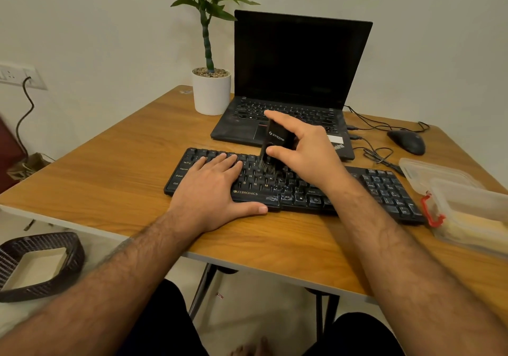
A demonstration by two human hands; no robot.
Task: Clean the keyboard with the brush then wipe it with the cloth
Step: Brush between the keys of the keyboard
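On the near edge of the wooden table [123,146], left hand [211,188] lies flat and relaxed, fingers straight over the left-side keys of the black flat plastic keyboard [384,188], thumb along its front edge, pinning it down. Keyboard looks light and likely to slide on smooth wood, so that hold-down matters; keycaps are loose-fitting, so sideways force should stay low.

Just beyond, right hand [308,149] pinches the black rectangular plastic-bodied brush [275,138] by its upper body, thumb on the near face, fingers round the far side. Bristles point down, touching the middle keys. Body is stiff and smooth, probably slippery; a high grip suits it and lets the soft bristles flex between keys.

Near right: translucent plastic lidded container [467,204] with red clip. No cloth visible; can't tell if it's inside.

Farther back: open black laptop [302,61], black mouse [406,141], potted plant [211,91].
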